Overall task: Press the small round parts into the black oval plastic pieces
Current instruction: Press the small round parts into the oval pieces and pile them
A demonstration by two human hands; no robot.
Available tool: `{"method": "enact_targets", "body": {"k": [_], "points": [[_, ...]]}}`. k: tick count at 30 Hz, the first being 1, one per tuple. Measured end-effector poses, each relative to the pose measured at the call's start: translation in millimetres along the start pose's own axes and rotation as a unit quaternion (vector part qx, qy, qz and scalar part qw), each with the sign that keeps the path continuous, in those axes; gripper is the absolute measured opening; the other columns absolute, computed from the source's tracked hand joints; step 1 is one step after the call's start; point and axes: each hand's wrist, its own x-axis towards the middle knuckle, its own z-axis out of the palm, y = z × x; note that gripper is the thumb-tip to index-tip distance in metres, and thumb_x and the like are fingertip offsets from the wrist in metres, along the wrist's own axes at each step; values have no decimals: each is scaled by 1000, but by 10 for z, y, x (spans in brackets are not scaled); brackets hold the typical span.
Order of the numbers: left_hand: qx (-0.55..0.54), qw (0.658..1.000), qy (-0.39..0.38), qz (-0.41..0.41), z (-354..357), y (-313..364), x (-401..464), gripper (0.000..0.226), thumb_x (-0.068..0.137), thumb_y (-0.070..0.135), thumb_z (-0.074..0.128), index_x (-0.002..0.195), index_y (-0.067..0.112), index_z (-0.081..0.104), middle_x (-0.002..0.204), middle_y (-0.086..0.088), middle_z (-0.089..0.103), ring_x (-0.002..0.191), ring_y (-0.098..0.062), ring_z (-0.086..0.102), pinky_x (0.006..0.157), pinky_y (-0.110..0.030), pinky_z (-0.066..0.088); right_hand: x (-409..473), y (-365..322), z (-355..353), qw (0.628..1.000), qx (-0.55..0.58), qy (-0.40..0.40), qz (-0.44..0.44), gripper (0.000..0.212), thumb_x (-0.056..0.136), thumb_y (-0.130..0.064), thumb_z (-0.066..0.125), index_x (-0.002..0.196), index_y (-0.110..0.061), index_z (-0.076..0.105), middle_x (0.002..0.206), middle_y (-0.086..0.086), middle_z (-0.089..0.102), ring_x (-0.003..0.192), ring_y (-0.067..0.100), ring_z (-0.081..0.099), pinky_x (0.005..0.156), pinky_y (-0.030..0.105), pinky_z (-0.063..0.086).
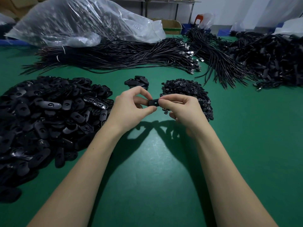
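A black oval plastic piece (153, 102) is held above the green table between both hands. My left hand (131, 108) pinches its left end with thumb and fingers. My right hand (182, 108) pinches its right end, fingers curled over it. Whether a small round part sits in the piece is hidden by the fingers. A big heap of black oval pieces (47, 115) lies to the left. A heap of small round parts (188, 92) lies just right of my right hand. A small stack of oval pieces (137, 81) sits behind my hands.
Bundles of black cables (124, 54) lie across the back of the green table (150, 161), with more cable piles (265, 61) at the right. A large clear plastic bag (78, 22) sits at the back left.
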Motion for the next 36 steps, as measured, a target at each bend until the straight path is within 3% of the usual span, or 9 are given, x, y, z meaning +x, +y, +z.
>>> {"method": "enact_targets", "body": {"k": [8,13,17,22,27,36], "points": [[11,1000,12,27,17,61,-27,22,80,26,86,86,24,65,77,24,74,70,-15,59,59,-8,42,15,10,-7,999,-25,8,-19,3,85,-16,83,87,-15,82,71,-1,70,44,-5,48,47,9,37],[-4,1000,5,26,16,56,-33,21,80,23,86,87,21,67,78,21,75,73,-20,60,62,-13,46,28,32,-14,1000,-21,-6,-6,5,84,-18,84,88,-16,82,72,-5,72,54,-5,55,51,10,40],[-37,999,-6,17,23,55,-25,21,80,25,87,88,21,68,80,18,76,73,-14,62,69,-13,48,16,12,-36,1000,-3,-13,3,8,83,-16,85,89,-15,80,73,-3,72,49,-5,53,48,9,38],[-68,997,-26,13,17,44,-18,22,81,23,86,90,17,67,84,11,78,77,-8,62,82,-25,50,15,-12,-89,992,49,-63,94,18,82,-19,85,98,-18,76,89,3,64,53,8,47,40,17,25],[-152,987,-43,-22,26,78,3,11,89,15,78,91,14,68,72,9,75,58,4,58,54,-6,41,21,-13,-107,989,91,-79,83,17,80,-16,85,95,-15,77,80,-3,69,51,5,48,40,15,27],[-165,983,-28,-74,-16,75,38,6,89,17,77,91,18,72,55,14,60,53,-2,46,48,-10,35,-5,-61,-193,994,37,-98,13,6,87,-14,79,89,-19,81,78,-2,71,55,5,57,44,14,38]]}}
